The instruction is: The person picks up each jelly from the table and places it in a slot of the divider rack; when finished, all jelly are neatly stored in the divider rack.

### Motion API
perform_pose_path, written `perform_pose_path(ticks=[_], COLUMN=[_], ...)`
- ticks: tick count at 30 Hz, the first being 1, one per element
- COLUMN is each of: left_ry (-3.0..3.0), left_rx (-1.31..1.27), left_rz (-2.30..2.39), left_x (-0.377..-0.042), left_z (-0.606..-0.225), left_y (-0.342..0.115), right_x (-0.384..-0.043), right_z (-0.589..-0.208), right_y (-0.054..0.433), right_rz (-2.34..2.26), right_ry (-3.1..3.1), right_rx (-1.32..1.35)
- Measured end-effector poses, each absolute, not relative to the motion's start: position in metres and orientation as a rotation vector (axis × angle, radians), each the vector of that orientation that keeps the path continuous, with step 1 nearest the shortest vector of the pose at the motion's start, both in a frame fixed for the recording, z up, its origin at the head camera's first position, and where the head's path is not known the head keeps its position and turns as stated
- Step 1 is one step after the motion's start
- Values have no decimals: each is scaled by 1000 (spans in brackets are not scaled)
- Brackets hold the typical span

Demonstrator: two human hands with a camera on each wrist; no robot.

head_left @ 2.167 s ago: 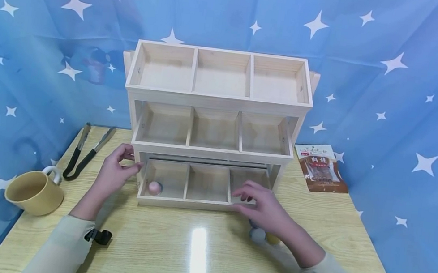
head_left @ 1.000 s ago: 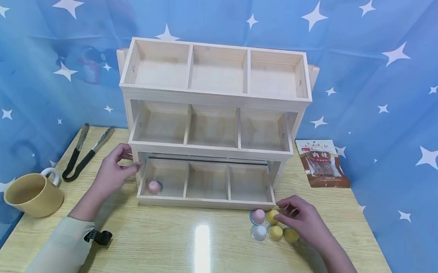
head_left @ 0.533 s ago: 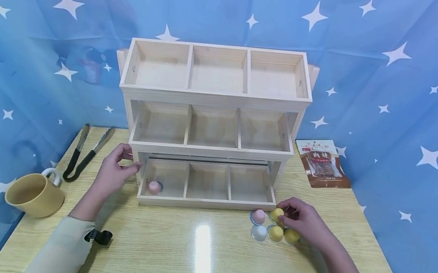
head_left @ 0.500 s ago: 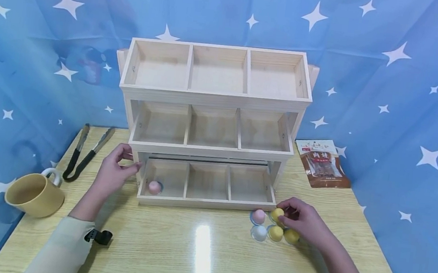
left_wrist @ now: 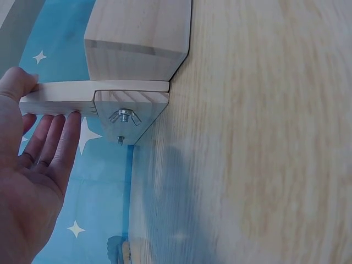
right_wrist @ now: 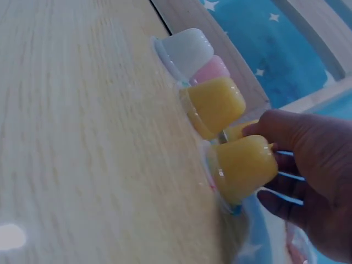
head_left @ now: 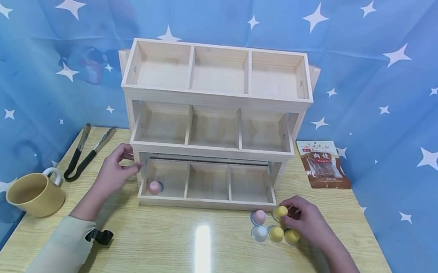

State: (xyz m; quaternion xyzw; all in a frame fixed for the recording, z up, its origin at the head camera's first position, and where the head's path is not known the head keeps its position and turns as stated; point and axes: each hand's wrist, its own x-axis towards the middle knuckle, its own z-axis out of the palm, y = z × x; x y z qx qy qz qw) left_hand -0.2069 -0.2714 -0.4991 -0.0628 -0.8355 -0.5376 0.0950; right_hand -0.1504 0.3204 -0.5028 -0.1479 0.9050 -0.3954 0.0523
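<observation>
Right wrist | right hand (right_wrist: 319, 176) pinches yellow cup (right_wrist: 240, 131), mostly hidden behind nearer cup (right_wrist: 246, 168) | head: left hand (head_left: 113, 170) grips rack (head_left: 215, 101)

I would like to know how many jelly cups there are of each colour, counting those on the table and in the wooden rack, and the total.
Yellow jelly cups: 3
Pink jelly cups: 2
White jelly cup: 1
Total: 6

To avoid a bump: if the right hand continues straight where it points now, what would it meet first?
Beyond the back yellow cup it pinches, the right hand would probably first meet the right end of the bottom tray, though depth is hard to judge.
</observation>
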Motion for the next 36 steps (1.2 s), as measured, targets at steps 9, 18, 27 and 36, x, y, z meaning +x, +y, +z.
perform_pose_path(ticks=[9,18,27,36], left_ry=[-2477,-2482,-2492,-2473], left_rx=[-184,-184,-193,-219], left_rz=[-1592,-1587,-1588,-1622], left_x=[-207,-207,-206,-207], left_z=[-499,-499,-499,-500], left_y=[-271,-271,-273,-273], right_x=[-150,-153,-164,-176], right_z=[-484,-468,-469,-466], right_y=[321,304,266,217], right_rz=[-1188,-1319,-1452,-1526], right_ry=[3038,3124,2991,2796], right_rx=[-613,-647,-867,-970])
